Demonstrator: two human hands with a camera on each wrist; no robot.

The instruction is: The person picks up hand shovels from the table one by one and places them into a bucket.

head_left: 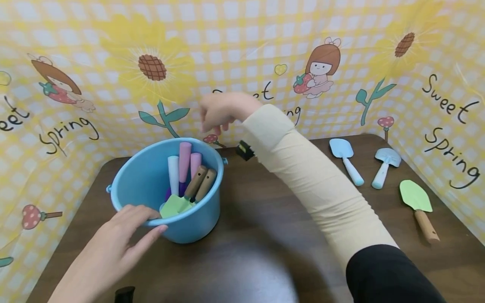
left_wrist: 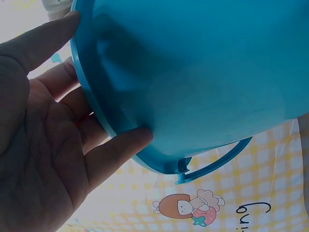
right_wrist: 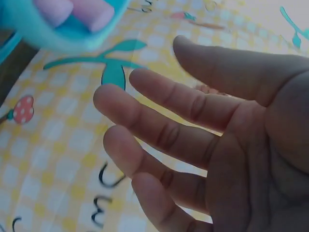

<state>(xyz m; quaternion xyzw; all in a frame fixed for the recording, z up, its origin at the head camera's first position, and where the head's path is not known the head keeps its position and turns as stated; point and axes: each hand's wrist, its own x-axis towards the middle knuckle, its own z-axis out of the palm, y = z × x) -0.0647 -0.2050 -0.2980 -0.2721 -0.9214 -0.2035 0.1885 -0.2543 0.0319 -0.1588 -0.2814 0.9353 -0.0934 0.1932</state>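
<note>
A light blue bucket stands on the dark wooden table, its near rim pinched by my left hand between thumb and fingers. Toy garden tools lean inside it: a pink handle, a light blue handle, brown wooden handles and a green blade. Their lower ends are hidden by the bucket wall. Raised above and behind the bucket's far right rim, my right hand holds nothing. Its fingers are spread and loosely bent in the right wrist view.
At the table's right lie a blue spade, a blue shovel with a rounded head, and a green trowel with a wooden handle. A yellow checked cloth walls the table at the back and sides.
</note>
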